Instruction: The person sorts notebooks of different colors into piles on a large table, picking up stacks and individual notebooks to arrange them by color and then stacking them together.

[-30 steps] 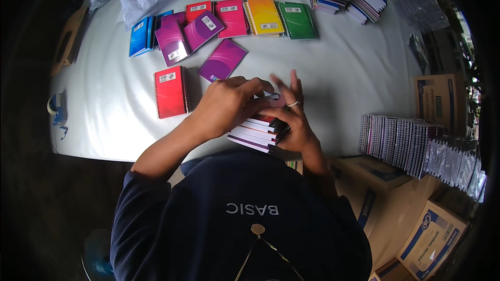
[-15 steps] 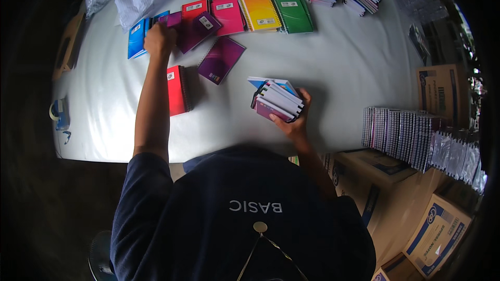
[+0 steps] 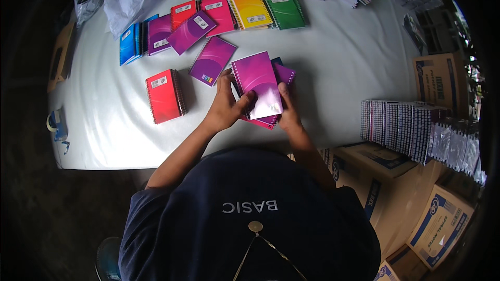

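Near the front of the table, my left hand (image 3: 227,106) grips the spiral-bound edge of a purple notebook (image 3: 262,80), thumb on its cover. This notebook lies over a stack of spiral notebooks (image 3: 285,74), whose purple and pink edges poke out below it. From the right, my right hand (image 3: 288,106) holds that stack, its thumb up along the side. Just beyond my left hand lies a loose purple notebook (image 3: 213,60). A second purple notebook (image 3: 190,32) rests tilted against the far row. To the left sits a stack topped by a red notebook (image 3: 162,96).
Along the far side run blue (image 3: 130,44), purple, red, pink, yellow (image 3: 250,10) and green notebooks (image 3: 285,11). Crumpled plastic (image 3: 127,2) lies far left, a tape dispenser (image 3: 57,125) at the left edge. Wrapped notebook stacks (image 3: 398,127) and cardboard boxes (image 3: 440,83) stand right.
My left hand has come back from the far row with a purple notebook, now over the stack in my right hand. That stack has turned from edge-on to lying flatter.
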The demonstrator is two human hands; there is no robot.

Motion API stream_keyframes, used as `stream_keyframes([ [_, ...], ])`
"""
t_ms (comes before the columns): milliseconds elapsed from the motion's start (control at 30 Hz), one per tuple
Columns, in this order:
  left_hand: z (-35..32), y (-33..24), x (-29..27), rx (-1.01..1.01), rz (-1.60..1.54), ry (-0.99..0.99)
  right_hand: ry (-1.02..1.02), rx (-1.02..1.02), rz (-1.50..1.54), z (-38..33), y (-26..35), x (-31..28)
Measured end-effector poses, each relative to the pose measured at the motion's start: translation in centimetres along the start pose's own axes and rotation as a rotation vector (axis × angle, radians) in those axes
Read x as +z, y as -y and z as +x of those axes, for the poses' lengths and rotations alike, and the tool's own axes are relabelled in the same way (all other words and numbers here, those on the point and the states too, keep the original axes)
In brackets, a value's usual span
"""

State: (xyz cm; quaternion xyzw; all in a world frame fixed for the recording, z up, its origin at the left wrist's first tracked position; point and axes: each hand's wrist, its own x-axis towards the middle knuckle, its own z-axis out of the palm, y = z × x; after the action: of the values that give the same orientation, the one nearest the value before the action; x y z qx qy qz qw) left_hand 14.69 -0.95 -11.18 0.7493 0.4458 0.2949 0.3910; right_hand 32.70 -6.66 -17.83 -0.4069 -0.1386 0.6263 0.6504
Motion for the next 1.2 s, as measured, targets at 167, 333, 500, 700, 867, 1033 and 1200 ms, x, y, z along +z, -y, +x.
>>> stream_keyframes([
  [167,1.3,-1.9,-1.8,-0.303,-0.540,0.273,0.194,-0.291,-0.448,-1.6,4.4,4.0],
  [333,1.3,-1.0,-1.7,0.152,-0.290,0.230,0.409,-0.442,-0.818,-1.4,6.6,2.9],
  [500,0.2,0.2,1.6,0.010,-0.508,0.263,0.360,-0.595,-0.571,-0.5,4.7,1.5],
  [700,0.3,-0.3,3.1,0.007,-0.614,0.287,0.347,-0.560,-0.536,-0.6,3.9,0.7],
  [867,0.7,0.5,2.9,0.018,-0.548,0.286,0.090,-0.663,-0.399,-0.8,1.8,0.2],
  [1033,0.5,2.1,4.6,0.163,-0.562,0.270,0.288,-0.613,-0.521,-0.5,1.3,-0.3],
  [1200,-0.1,6.6,5.2,0.272,-0.298,0.295,0.246,-0.558,-0.952,0.4,-0.8,-3.9],
])
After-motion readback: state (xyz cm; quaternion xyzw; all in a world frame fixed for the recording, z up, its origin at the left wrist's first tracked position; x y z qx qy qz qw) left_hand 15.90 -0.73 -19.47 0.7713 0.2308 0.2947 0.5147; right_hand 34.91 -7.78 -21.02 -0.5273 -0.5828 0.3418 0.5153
